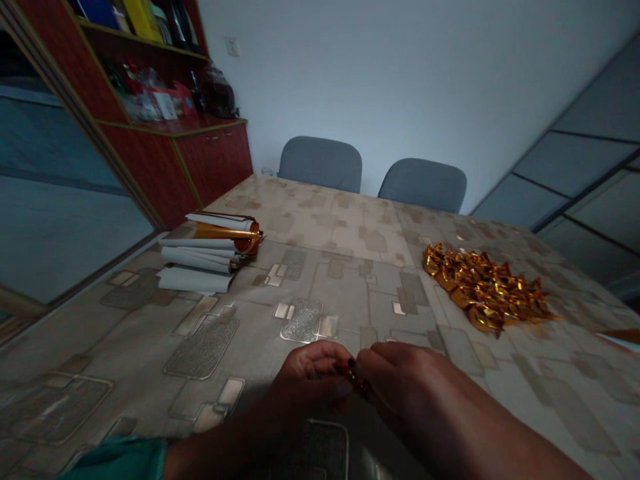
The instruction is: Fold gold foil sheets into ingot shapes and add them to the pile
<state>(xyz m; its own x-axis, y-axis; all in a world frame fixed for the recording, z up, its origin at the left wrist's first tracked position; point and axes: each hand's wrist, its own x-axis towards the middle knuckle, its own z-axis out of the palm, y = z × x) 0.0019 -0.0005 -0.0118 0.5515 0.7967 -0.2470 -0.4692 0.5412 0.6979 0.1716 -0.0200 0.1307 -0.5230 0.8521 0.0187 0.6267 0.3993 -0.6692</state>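
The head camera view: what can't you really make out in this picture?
- Small dark object: the fingers of the left hand and right hand hide most of it, and it is too small to identify.
- Yellow box: the top edge cuts it off.
- Brown-edged sheet: the right edge cuts it off.
- Gold foil pieces: upper pieces hide lower ones.

No writing can be read anywhere. At about eleven o'clock, a white-and-red cardboard packet [165, 105] and a yellow box [143, 20] stand on shelves of a reddish wooden cabinet [215, 163]; any printing on them is too blurred to read.
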